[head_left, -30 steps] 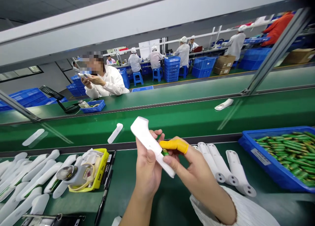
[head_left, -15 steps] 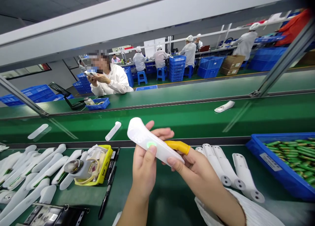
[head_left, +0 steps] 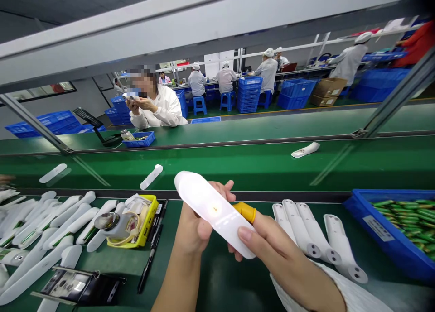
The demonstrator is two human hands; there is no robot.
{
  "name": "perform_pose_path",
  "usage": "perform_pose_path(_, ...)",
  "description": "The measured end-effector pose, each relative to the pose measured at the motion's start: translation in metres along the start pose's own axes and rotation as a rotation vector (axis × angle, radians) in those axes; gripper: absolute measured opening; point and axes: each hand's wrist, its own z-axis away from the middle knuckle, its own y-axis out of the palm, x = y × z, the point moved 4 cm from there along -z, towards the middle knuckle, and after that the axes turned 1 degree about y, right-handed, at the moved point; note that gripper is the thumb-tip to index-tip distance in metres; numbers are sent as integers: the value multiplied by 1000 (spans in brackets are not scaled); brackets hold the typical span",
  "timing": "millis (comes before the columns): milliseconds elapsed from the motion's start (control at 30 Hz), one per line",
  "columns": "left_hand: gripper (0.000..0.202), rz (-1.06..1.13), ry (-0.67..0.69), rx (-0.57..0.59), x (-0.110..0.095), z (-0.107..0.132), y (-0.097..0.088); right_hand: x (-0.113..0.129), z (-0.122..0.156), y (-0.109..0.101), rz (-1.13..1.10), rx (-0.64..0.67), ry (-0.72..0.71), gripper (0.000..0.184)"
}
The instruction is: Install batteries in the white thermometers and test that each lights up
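Observation:
A white elongated handheld device (head_left: 200,199) is held up tilted in front of me, its wide end to the upper left. A light glows on its smooth face. My right hand (head_left: 272,239) pinches the narrow lower end, thumb on the face; a yellow finger cot covers its index finger. Around the upper part wraps my left hand (head_left: 193,230), its thumb at the lower edge and its fingers partly hidden behind the device. Several similar white devices (head_left: 316,230) lie on the bench at right. Many open white housings (head_left: 61,221) are heaped at left.
A blue bin of green batteries (head_left: 380,226) stands at right. At left are a yellow tray (head_left: 149,226), a black pen (head_left: 149,262) and a black-and-metal fixture (head_left: 81,285). A green conveyor (head_left: 238,160) carries white parts; a co-worker (head_left: 159,106) sits beyond it.
The device has turned in my hands, showing a broad face with a white glow instead of the green light. My left thumb has moved off its face to the lower edge.

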Motion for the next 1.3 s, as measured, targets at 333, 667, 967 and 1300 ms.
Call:
perform_pose_path(333,59,-23,-96,-93,10,4,1,3,-10,-1,36,-140,-114,46)
perform_pose_path(667,55,-60,-142,-71,12,5,-6,27,3,-9,726,-275,-686,55)
perform_pose_path(967,52,-18,-235,14,0,10,2,28,21,-63,605,-706,-448,37)
perform_pose_path(1300,30,81,-288,-17,17,18,37,31,42,-51,457,-562,-437,14)
